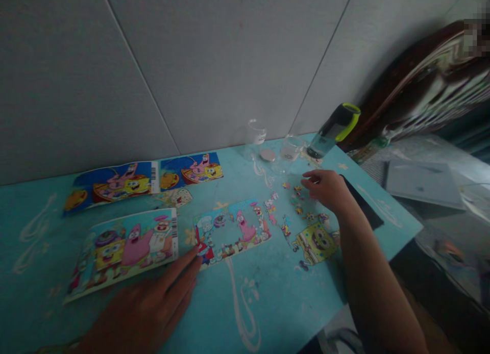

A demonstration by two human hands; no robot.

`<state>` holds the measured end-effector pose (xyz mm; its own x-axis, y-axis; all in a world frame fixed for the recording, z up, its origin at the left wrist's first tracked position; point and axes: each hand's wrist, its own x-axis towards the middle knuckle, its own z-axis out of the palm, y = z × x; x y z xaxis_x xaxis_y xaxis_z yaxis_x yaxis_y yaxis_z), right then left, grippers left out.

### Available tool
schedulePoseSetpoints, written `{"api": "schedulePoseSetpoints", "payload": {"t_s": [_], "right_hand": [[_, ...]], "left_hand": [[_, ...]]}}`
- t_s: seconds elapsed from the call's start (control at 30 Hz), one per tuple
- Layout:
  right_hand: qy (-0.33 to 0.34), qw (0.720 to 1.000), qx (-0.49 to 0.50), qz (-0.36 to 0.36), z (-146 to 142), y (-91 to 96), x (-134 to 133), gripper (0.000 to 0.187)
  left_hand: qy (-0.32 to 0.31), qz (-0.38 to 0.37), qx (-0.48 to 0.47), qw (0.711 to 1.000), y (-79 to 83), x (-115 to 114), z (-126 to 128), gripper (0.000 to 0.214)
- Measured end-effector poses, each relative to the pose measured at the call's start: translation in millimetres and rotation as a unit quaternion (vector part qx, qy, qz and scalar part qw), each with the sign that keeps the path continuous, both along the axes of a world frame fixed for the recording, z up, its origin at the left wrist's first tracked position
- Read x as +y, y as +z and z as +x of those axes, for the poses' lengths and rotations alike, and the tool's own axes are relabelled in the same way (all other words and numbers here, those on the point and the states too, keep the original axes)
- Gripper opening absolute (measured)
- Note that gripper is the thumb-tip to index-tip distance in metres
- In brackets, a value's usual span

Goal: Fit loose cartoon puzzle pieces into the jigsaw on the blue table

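A partly assembled jigsaw puzzle (248, 230) of cartoon figures lies on the table, with a gap in its middle left. My left hand (153, 295) rests flat, fingers stretched out, its fingertips at the puzzle's lower left edge. Over on the right, my right hand (325, 187) hovers beside loose puzzle pieces (297, 191), fingers bent and slightly apart, with nothing visible in them. More joined pieces (271, 207) lie just right of the puzzle. Left of it is a picture card (133, 247) with the same cartoon figures.
Behind are two blue cartoon pictures (118, 183). Two clear plastic jars (255, 134), a round lid (267, 155) and a dark bottle (331, 132) with a lime-green handle stand near the wall. A black flat object (363, 203) lies beyond my right forearm, by the table (283, 303) edge.
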<state>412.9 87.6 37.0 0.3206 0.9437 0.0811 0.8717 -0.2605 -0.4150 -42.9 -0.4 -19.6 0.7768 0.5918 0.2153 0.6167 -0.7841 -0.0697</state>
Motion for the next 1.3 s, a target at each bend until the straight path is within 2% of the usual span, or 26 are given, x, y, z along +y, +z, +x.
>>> {"api": "schedulePoseSetpoints", "payload": {"t_s": [0.4,0.47,0.53,0.6,0.67,0.77,0.93,1.03,1.17,1.23,1.3], "right_hand": [[0.032,0.999,-0.008,0.022,-13,2.3,0,0.028],[0.016,0.998,0.018,0.066,-15,6.6,-1,0.028],[-0.019,0.986,0.065,0.154,-16,13.0,-1,0.032],[-0.067,0.959,0.112,0.252,-15,19.9,-2,0.036],[-0.103,0.932,0.143,0.316,-12,24.8,-2,0.035],[-0.117,0.911,0.171,0.358,-8,25.8,0,0.033],[-0.12,0.89,0.178,0.402,-3,19.0,5,0.033],[-0.125,0.887,0.171,0.411,-3,17.8,7,0.035],[-0.119,0.898,0.154,0.395,-3,18.8,6,0.037],[-0.096,0.915,0.155,0.359,-1,18.4,-1,0.037],[-0.048,0.949,0.149,0.274,3,16.9,-16,0.035]], "left_hand": [[0.0,0.021,0.028,0.999,2.2,2,2,0.043],[0.001,0.029,0.024,0.999,3.3,2,2,0.043],[-0.006,0.036,0.026,0.999,4.7,2,2,0.044],[-0.014,0.036,0.031,0.999,5.5,2,3,0.047],[-0.013,0.033,0.039,0.999,4.8,2,2,0.047],[-0.007,0.027,0.046,0.999,0.7,1,0,0.045],[0.016,0.041,0.038,0.998,-6.3,0,-3,0.048],[0.016,0.041,0.034,0.998,-8.0,0,-3,0.051],[0.015,0.029,0.032,0.999,-7.2,0,-3,0.049],[0.009,0.028,0.03,0.999,-5.6,1,-3,0.045],[0.005,0.031,0.03,0.999,-4.0,1,-2,0.044]]}}
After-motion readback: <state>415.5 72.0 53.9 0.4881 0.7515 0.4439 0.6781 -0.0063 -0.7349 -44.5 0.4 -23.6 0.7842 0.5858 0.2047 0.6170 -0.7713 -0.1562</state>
